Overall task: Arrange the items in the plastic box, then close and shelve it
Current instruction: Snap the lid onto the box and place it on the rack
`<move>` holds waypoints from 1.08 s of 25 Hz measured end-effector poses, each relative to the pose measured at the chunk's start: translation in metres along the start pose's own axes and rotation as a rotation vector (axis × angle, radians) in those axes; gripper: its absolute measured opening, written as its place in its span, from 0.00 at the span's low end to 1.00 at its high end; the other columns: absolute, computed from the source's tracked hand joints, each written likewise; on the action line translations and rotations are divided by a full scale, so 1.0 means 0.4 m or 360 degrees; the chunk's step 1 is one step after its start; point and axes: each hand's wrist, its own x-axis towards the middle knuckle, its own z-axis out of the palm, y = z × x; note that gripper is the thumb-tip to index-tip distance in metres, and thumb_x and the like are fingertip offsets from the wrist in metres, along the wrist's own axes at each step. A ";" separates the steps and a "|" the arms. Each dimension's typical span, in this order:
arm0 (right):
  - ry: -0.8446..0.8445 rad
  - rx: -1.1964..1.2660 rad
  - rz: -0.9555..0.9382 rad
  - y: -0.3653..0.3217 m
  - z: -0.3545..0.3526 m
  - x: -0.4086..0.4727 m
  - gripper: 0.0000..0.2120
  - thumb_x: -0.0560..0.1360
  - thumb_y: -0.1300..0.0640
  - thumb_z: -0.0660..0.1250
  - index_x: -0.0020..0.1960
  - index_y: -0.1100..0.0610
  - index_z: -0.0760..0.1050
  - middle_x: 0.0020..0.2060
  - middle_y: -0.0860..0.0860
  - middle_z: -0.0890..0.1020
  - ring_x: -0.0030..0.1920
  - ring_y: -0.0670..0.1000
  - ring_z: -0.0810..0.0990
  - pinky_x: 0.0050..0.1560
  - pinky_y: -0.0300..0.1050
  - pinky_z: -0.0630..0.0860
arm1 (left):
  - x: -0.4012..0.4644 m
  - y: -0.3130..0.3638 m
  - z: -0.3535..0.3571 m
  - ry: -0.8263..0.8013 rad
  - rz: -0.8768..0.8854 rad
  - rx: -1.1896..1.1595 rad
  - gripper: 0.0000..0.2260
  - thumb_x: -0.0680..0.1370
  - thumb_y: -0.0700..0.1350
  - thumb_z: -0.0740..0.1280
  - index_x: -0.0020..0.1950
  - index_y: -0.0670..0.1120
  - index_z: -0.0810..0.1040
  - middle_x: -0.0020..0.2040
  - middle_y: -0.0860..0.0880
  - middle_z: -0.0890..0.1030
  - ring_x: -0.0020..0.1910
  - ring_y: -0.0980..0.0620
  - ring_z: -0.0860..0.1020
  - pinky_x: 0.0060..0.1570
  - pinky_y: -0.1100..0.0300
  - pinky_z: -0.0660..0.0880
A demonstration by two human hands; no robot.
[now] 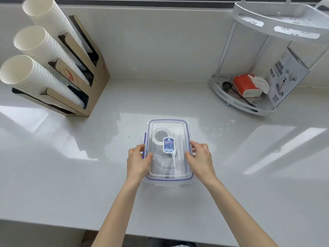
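Both hands clasp the clear rectangular plastic box (169, 152) on the white counter (71, 175): your left hand (138, 161) and right hand (201, 159) flank it, its long axis running straight away between your palms.

Can't read the contents through the lid (169, 125) of the plastic box (168, 181): pale shapes, one roll-like, rest unclear. Label (168, 144) print is too small to read. My left grip (138, 160) covers the blue side latch (144, 139); right grip (200, 157) hides the opposite latch, so I can't tell if either is snapped. Rack (277, 25) is cut off at top and right edge. Dark utensil (227, 85) on the lower tier is partly behind the tissue pack (243, 84).
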 end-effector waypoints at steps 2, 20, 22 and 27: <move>-0.0009 -0.0003 -0.0007 0.000 0.002 -0.001 0.22 0.76 0.61 0.60 0.69 0.59 0.66 0.60 0.56 0.69 0.61 0.55 0.73 0.66 0.47 0.69 | 0.002 -0.005 0.002 0.0017 0.0014 0.0037 0.17 0.74 0.40 0.61 0.63 0.44 0.71 0.63 0.42 0.71 0.56 0.45 0.75 0.61 0.53 0.70; -0.0233 0.0419 0.0646 0.029 -0.002 0.007 0.31 0.74 0.46 0.63 0.67 0.67 0.61 0.66 0.61 0.71 0.56 0.56 0.73 0.54 0.45 0.69 | 0.017 -0.034 0.007 -0.0048 -0.0033 -0.0162 0.17 0.76 0.41 0.61 0.65 0.43 0.68 0.63 0.42 0.74 0.59 0.44 0.74 0.62 0.49 0.71; -0.0161 0.0447 0.0640 0.031 0.002 0.006 0.29 0.74 0.47 0.65 0.65 0.66 0.63 0.63 0.61 0.73 0.57 0.59 0.75 0.56 0.49 0.72 | 0.016 -0.034 0.008 -0.0040 -0.0037 -0.0182 0.17 0.76 0.41 0.61 0.65 0.43 0.69 0.63 0.42 0.74 0.59 0.44 0.74 0.62 0.48 0.71; 0.0038 0.0353 0.0395 0.022 0.016 -0.003 0.23 0.73 0.52 0.67 0.64 0.60 0.66 0.61 0.59 0.71 0.50 0.55 0.74 0.56 0.48 0.72 | 0.014 -0.033 0.009 -0.0026 -0.0030 -0.0200 0.17 0.76 0.41 0.61 0.65 0.43 0.69 0.63 0.42 0.74 0.56 0.47 0.74 0.60 0.51 0.71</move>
